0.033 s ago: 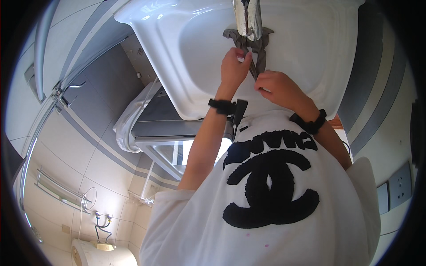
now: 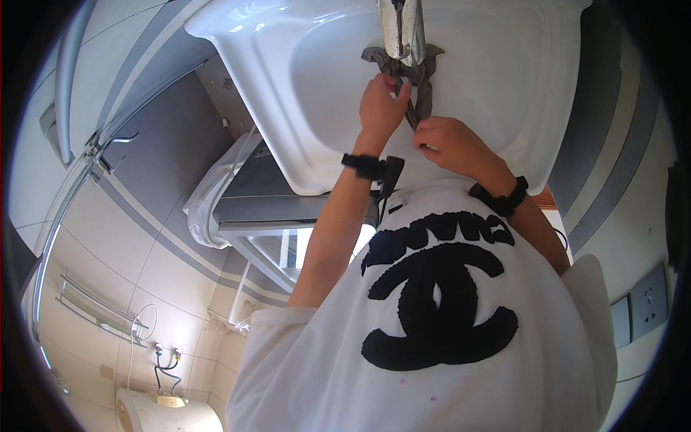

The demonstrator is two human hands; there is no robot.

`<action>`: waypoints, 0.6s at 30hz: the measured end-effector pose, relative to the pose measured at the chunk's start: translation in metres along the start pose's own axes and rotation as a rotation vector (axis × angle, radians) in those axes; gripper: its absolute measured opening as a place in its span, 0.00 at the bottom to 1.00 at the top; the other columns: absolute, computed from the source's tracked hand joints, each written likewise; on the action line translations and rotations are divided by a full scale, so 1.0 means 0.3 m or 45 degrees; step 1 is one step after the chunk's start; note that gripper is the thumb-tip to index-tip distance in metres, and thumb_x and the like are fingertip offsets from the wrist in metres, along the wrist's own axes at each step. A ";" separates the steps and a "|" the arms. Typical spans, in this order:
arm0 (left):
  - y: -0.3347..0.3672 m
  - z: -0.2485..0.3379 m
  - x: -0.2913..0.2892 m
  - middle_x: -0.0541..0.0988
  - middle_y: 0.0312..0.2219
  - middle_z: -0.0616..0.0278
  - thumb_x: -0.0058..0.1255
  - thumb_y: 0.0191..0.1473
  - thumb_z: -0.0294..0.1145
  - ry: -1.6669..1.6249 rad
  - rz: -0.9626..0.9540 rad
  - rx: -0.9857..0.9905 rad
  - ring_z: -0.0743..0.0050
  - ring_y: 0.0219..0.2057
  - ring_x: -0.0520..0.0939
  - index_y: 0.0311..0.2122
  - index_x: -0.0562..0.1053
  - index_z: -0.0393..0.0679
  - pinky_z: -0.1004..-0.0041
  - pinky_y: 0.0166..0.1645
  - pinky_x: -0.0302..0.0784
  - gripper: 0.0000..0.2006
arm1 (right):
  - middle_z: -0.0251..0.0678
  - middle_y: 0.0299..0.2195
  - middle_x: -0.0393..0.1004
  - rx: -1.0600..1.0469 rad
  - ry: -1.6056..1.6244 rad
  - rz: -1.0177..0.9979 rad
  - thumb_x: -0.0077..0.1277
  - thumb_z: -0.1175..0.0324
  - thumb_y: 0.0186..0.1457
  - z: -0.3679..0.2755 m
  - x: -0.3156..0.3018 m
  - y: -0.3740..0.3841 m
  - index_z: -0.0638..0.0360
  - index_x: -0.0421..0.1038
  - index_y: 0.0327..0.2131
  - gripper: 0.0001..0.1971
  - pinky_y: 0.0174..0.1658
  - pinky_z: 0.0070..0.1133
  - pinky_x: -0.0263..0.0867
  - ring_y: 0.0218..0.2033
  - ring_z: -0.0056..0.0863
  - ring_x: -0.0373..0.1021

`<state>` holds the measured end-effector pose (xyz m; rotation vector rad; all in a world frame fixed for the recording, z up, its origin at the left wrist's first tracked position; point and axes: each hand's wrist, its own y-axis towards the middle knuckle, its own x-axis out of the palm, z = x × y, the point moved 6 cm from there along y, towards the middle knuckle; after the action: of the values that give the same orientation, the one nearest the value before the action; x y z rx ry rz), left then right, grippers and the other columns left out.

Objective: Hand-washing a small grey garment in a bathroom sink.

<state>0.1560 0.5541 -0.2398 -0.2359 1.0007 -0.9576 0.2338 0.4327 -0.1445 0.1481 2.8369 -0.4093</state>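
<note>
A grey-brown cloth (image 2: pixel 425 93) lies bunched under the chrome faucet (image 2: pixel 403 32), in the white sink (image 2: pixel 317 79). Narrow folds of it run from the spout toward me. My left hand (image 2: pixel 381 108) is closed on one fold just below the faucet, thumb and fingers pinched together. Nearer to me and to the right, my right hand (image 2: pixel 453 144) has its fingers curled round the cloth's near end. The cloth between the two hands looks stretched. Part of it is hidden behind the spout and my fingers. Each wrist wears a black band.
Left of the sink stands a dark-topped appliance (image 2: pixel 259 191) with a glassy front. A metal rail with a hook (image 2: pixel 119 138) runs along the left wall. A white water heater (image 2: pixel 169 414) is at the lower left, a wall socket (image 2: pixel 650 304) at the right.
My left hand and wrist have shifted very slightly to the right. The cloth, faucet and right hand look almost the same.
</note>
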 end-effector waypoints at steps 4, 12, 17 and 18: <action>0.082 0.022 0.058 0.75 0.37 0.54 0.61 0.48 0.43 0.286 0.091 0.047 0.48 0.38 0.79 0.39 0.71 0.42 0.56 0.41 0.76 0.18 | 0.39 0.29 0.73 0.135 -0.170 -0.203 0.54 0.75 0.46 0.098 0.092 -0.022 0.60 0.71 0.25 0.02 0.38 0.32 0.67 0.34 0.40 0.71; 0.134 -0.087 0.088 0.76 0.37 0.55 0.62 0.46 0.38 0.295 0.064 -0.123 0.50 0.40 0.80 0.40 0.71 0.43 0.57 0.41 0.77 0.17 | 0.38 0.28 0.73 0.577 0.216 -0.094 0.56 0.67 0.51 0.250 0.031 0.067 0.58 0.74 0.32 0.06 0.34 0.33 0.69 0.32 0.40 0.73; 0.141 -0.095 0.061 0.78 0.32 0.56 0.58 0.45 0.33 0.128 0.047 -0.021 0.53 0.37 0.81 0.33 0.74 0.43 0.58 0.40 0.76 0.10 | 0.37 0.27 0.71 0.273 -0.471 0.490 0.56 0.66 0.53 0.305 -0.060 0.168 0.54 0.74 0.37 0.08 0.34 0.34 0.70 0.30 0.40 0.73; 0.137 -0.096 0.050 0.79 0.30 0.55 0.57 0.45 0.31 0.114 0.070 0.013 0.53 0.37 0.81 0.31 0.74 0.42 0.59 0.40 0.76 0.08 | 0.38 0.27 0.71 0.262 -0.538 0.451 0.55 0.66 0.53 0.315 -0.046 0.182 0.54 0.74 0.35 0.07 0.34 0.34 0.70 0.31 0.41 0.73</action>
<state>0.1594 0.5734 -0.2882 -0.1578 1.0787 -0.9296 0.2783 0.4566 -0.2424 0.5282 2.2916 -0.5734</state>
